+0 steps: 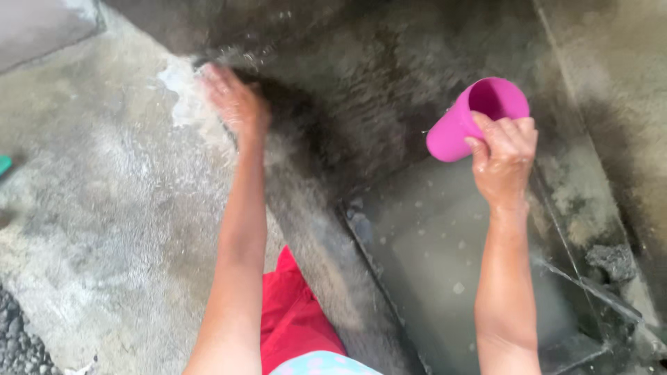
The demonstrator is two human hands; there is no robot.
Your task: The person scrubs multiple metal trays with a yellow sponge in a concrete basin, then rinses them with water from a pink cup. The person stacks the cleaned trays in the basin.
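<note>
My right hand (pixel 504 156) grips a bright pink plastic cup (pixel 472 114), tilted with its mouth pointing up and away, held above a grey water-filled trough (pixel 431 257). My left hand (pixel 233 101) reaches far forward and presses flat on the wet concrete ledge (pixel 306 139), blurred by motion, beside a patch of white foam (pixel 182 90). Its fingers look spread and I see nothing held in it.
A rough concrete floor (pixel 90 208) lies to the left, wet and stained. The dark trough wall (pixel 389 62) rises behind. Red cloth (pixel 295 312) of my clothing shows at the bottom. A small teal object (pixel 4 164) sits at the left edge. Gravel (pixel 21 340) lies bottom left.
</note>
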